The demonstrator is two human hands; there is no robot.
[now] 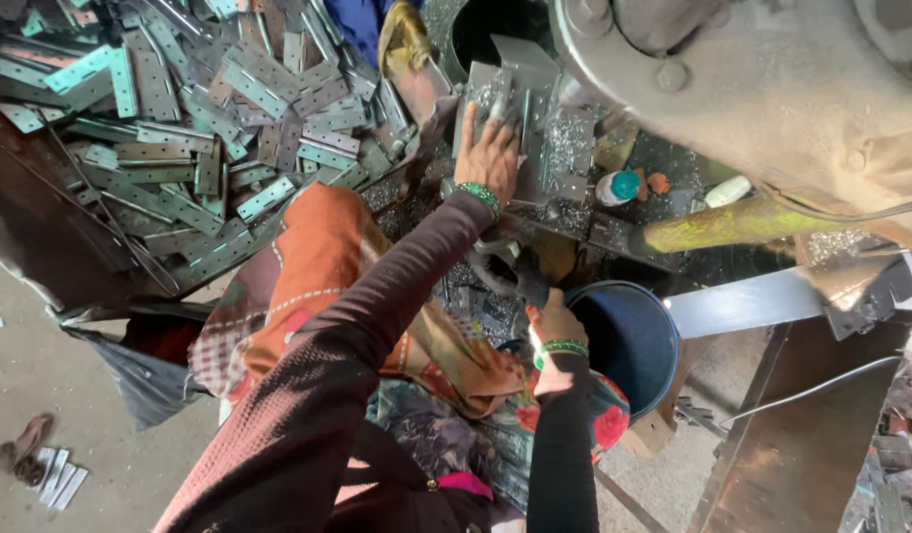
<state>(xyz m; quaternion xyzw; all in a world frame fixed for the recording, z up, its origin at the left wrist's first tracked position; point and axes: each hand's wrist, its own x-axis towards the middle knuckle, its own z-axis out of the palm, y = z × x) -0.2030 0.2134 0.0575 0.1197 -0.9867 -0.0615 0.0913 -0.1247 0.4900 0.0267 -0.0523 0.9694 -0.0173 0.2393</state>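
My left hand reaches forward with its fingers laid over a grey metal plate on the bed of a big machine. The plate lies among bright metal shavings. A green bead bracelet sits on that wrist. My right hand is curled by the rim of a dark blue bucket, and its fingers close on a small dark metal piece. It also wears green bangles.
A large heap of perforated grey-green metal strips fills the upper left. The machine's heavy body looms at the upper right, with a yellow-green bar below it. A small bottle with a teal cap lies nearby. Orange patterned cloth covers my lap.
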